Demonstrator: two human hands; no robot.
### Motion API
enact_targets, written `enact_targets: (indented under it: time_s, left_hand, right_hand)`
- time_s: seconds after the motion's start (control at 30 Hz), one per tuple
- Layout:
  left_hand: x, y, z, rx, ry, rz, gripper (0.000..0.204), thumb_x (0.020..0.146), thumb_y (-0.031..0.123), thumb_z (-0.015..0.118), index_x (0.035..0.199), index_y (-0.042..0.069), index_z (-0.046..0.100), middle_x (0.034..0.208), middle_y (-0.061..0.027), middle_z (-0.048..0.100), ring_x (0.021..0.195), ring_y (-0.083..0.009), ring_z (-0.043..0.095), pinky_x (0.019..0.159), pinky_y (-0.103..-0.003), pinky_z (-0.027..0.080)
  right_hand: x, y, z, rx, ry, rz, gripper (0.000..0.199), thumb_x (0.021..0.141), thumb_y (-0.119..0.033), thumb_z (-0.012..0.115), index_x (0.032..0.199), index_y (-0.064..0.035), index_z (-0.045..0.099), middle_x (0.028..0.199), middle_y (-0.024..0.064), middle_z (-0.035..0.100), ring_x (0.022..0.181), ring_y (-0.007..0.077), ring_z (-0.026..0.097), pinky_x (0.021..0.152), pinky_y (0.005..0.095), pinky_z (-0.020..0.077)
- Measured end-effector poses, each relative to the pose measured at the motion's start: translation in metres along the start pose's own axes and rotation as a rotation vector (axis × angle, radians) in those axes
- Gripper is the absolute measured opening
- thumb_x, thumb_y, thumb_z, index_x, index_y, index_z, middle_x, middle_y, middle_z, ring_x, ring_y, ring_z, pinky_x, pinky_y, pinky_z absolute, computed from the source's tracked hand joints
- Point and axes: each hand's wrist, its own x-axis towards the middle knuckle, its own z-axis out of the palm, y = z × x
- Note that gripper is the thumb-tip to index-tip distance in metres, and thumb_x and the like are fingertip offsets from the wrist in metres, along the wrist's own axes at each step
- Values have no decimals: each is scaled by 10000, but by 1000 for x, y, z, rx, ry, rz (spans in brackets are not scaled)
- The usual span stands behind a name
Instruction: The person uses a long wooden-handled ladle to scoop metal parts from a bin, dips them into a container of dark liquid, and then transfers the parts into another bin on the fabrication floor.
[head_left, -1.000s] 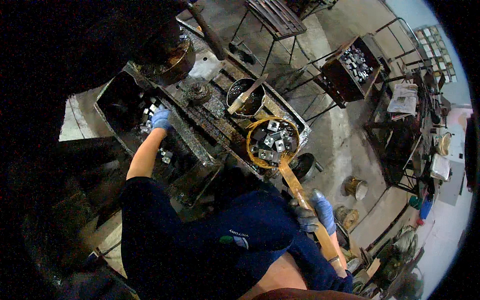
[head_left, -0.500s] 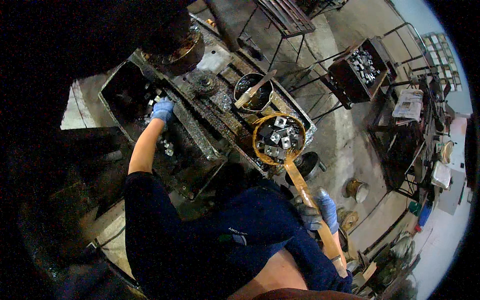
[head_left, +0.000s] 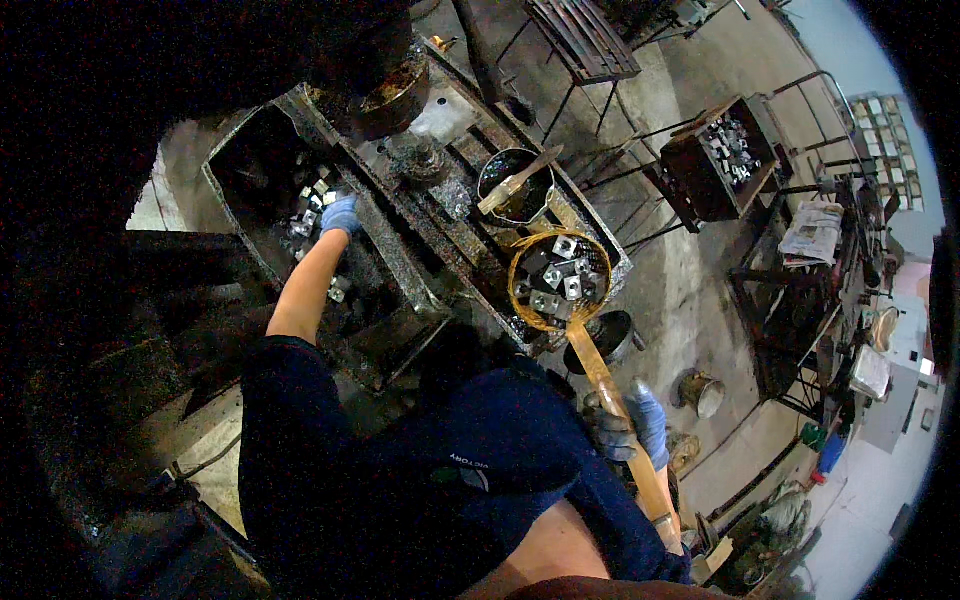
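My left hand (head_left: 341, 216), in a blue glove, reaches into a dark metal trough (head_left: 228, 208) at the left. It is at the right edge of a loose heap of small metal blocks (head_left: 303, 222), and one pale block shows right beside its fingertips. The fingers blur together, so I cannot make out their grip. At the lower right, my gloved right hand (head_left: 630, 425) is wrapped round the long wooden handle (head_left: 597, 370) of a wire basket strainer (head_left: 514, 275). Several square metal blocks with holes (head_left: 572, 287) lie in its round yellowish basket, which is over the bench corner.
A pot (head_left: 545, 205) with a flat brush (head_left: 520, 181) across it stands on the grimy bench (head_left: 600, 240). Beyond it are a bin of metal parts (head_left: 690, 185) on legs and a slatted rack (head_left: 575, 45). Another pan (head_left: 625, 330) and a small bucket (head_left: 700, 393) sit lower.
My left hand has shifted slightly right across the heap, so more blocks show beside it. My right hand keeps its hold on the strainer handle. The whole view has turned a little.
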Motion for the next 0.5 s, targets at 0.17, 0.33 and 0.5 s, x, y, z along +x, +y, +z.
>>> enact_targets:
  time_s: [0.17,0.33,0.5]
  left_hand:
    - [-26,21,10,-144,211,-152,482,763,458,493,1049,75,545,1017,-209,573,925,-368,560,773,-415,454]
    - [-38,29,17,-276,301,-112,553,756,513,481,1098,79,508,1011,-225,571,964,-351,548,793,-418,434]
    - [-33,34,7,-280,204,-248,707,752,528,470,1225,11,382,1087,-223,547,987,-334,544,798,-406,433]
  right_hand:
    - [1,0,-8,-50,-11,-24,645,786,-533,483,1105,27,451,570,-9,393,369,90,334,299,238,281]
    - [-6,1,-11,20,-33,-49,633,799,-536,467,1119,9,438,569,-16,384,372,89,335,309,233,289]
    - [-7,-4,-8,11,-66,16,597,801,-528,476,1080,-1,443,565,-18,372,376,84,335,312,226,287]
